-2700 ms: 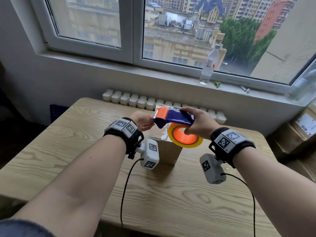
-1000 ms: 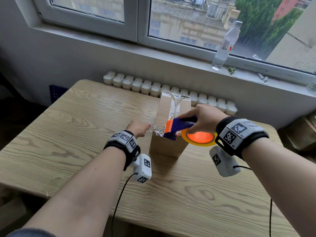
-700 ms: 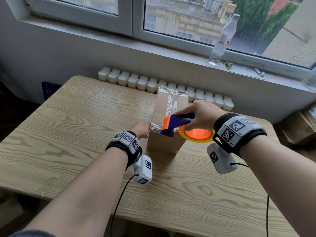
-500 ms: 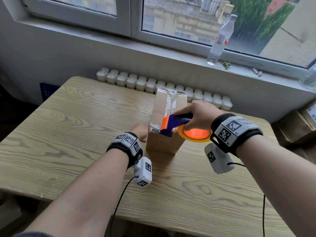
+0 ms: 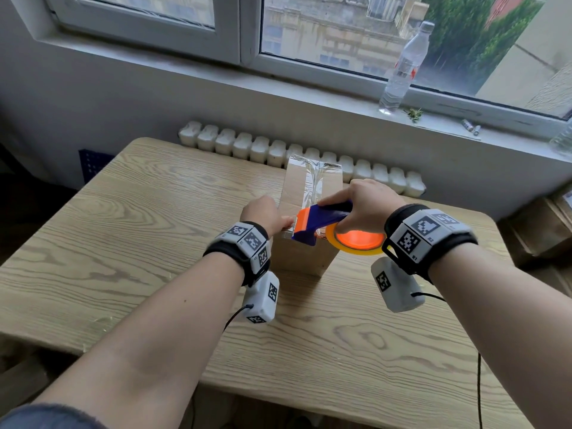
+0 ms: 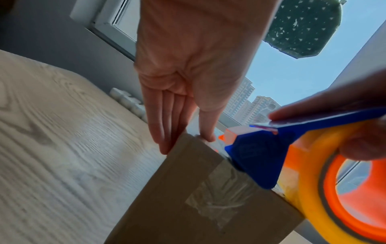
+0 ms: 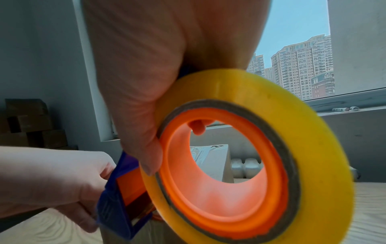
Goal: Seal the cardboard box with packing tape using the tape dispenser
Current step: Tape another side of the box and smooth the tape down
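A tall cardboard box (image 5: 305, 261) stands on the wooden table (image 5: 123, 243), with a strip of clear tape (image 5: 312, 187) running along its top and over the near edge (image 6: 219, 196). My right hand (image 5: 365, 202) grips the blue and orange tape dispenser (image 5: 322, 221), whose blade end sits at the box's near top edge. Its yellow tape roll (image 7: 271, 115) hangs to the right of the box. My left hand (image 6: 183, 99) lies with straight fingers against the box's left side. Its thumb presses on the top near corner, beside the dispenser (image 6: 254, 156).
A plastic water bottle (image 5: 405, 63) and small items stand on the windowsill. A white radiator (image 5: 278, 150) runs behind the table. More cardboard boxes (image 5: 544, 230) are stacked on the right. The table's near edge lies under my forearms.
The dispenser went from above the box to its near top edge. My left hand moved from beside the box onto its near left corner, thumb on the tape.
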